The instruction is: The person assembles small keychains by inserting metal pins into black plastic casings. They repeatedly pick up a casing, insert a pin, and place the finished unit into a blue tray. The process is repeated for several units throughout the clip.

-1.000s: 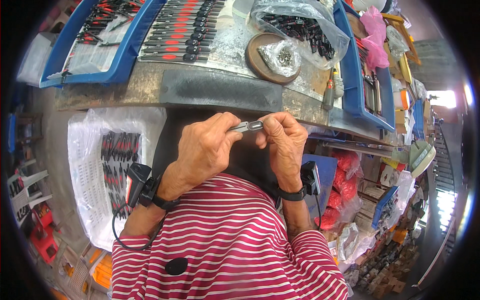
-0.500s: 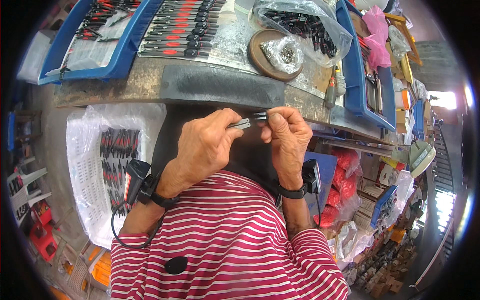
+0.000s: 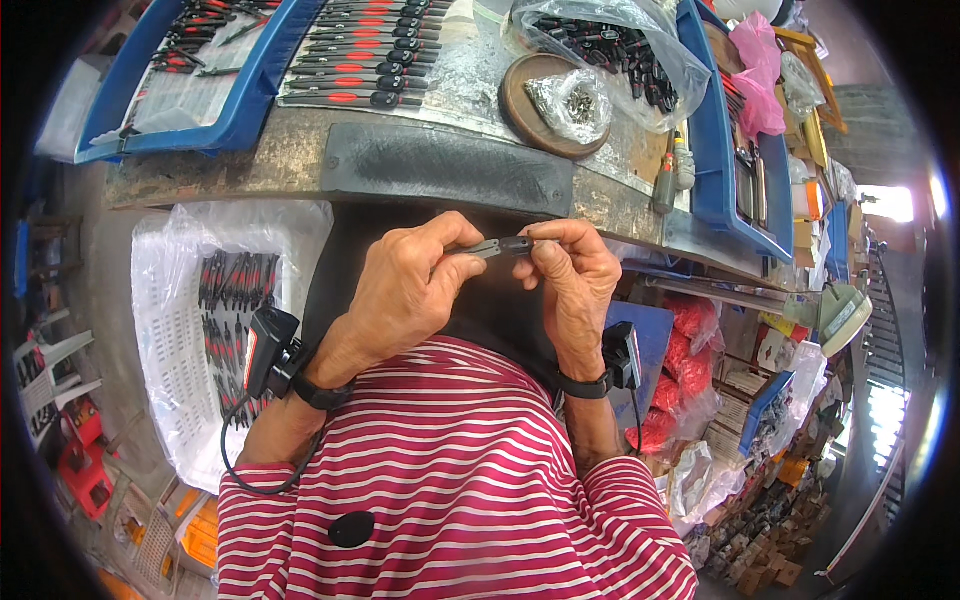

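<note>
In front of my chest, below the bench edge, my left hand point(image 3: 408, 280) pinches a flat grey metal strip point(image 3: 487, 249) between thumb and fingers. My right hand point(image 3: 574, 275) pinches a small black plastic piece point(image 3: 515, 244) by its right end. The strip's right end meets the black piece; whether it sits inside or against it I cannot tell. On the bench beyond lie rows of slim black-and-red handled tools point(image 3: 352, 83). A clear bag point(image 3: 690, 92) there holds many small black parts point(image 3: 607, 38).
A round wooden dish point(image 3: 516, 112) holds a bag of small metal bits point(image 3: 580, 104). Blue trays point(image 3: 255, 95) flank the bench. A screwdriver point(image 3: 664, 182) lies by the right tray. At my left, a plastic-lined white basket point(image 3: 170, 330) contains more tools; red bags point(image 3: 668, 385) are at right.
The metal strip and black piece, apart before with dark prongs showing between them, now meet end to end. My right hand has shifted slightly left.
</note>
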Demonstrator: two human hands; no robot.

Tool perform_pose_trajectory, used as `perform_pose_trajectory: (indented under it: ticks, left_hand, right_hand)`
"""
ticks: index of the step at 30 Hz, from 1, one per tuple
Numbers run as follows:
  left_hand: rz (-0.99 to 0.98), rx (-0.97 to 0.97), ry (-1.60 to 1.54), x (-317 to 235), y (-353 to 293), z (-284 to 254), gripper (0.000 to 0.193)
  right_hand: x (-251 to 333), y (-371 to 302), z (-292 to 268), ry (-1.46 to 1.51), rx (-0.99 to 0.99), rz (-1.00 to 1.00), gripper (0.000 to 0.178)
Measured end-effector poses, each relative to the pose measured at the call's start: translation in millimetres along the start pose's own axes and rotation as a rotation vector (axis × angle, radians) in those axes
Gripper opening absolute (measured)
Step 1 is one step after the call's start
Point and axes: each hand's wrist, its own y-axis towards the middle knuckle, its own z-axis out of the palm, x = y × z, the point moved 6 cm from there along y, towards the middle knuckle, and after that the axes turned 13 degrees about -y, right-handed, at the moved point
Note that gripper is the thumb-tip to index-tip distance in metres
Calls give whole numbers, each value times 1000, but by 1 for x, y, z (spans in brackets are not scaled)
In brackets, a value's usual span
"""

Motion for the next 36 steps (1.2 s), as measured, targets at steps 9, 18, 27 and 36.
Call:
perform_pose_trajectory:
  ticks: [9, 18, 27, 36]
  left_hand:
    - [-339, 121, -303, 15, -5, 0, 10]
    - [-474, 159, -465, 27, -12, 1, 11]
    - [-579, 182, -560, 36, -23, 7, 7]
    - [-99, 197, 74, 10, -29, -3, 12]
  right_hand:
    - [-2, -5, 8, -58, -8, -18, 15]
    - [-6, -17, 16, -96, 18, 46, 10]
    - [-13, -29, 25, -78, 74, 159, 16]
    - [-13, -37, 28, -181, 195, 141, 13]
